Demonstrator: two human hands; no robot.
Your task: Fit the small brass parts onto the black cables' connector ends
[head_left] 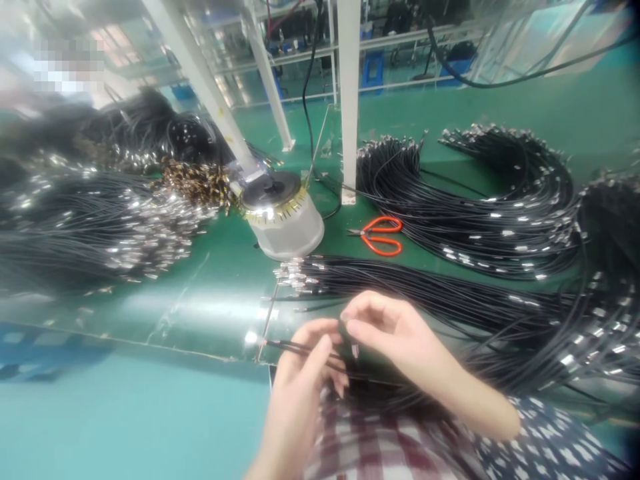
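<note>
My left hand [310, 367] is closed around a few black cables [287, 345], whose thin ends stick out to the left past the fingers. Close beside it, my right hand [387, 327] pinches a dark piece of what looks like black cable [344, 328] between thumb and fingertips. A small pale tip [355, 350] hangs just below that pinch. More black cable lies under both hands, across my lap. Just beyond them on the green table is a bundle of black cables [380, 273] with silvery ends pointing left.
A white round device [293, 230] with a black disc and yellow strips stands ahead. Orange-handled scissors [383, 237] lie right of it, near a white post [349, 100]. Large cable bundles cover the left [75, 227] and right [480, 200]. The table's front edge [200, 355] runs at left.
</note>
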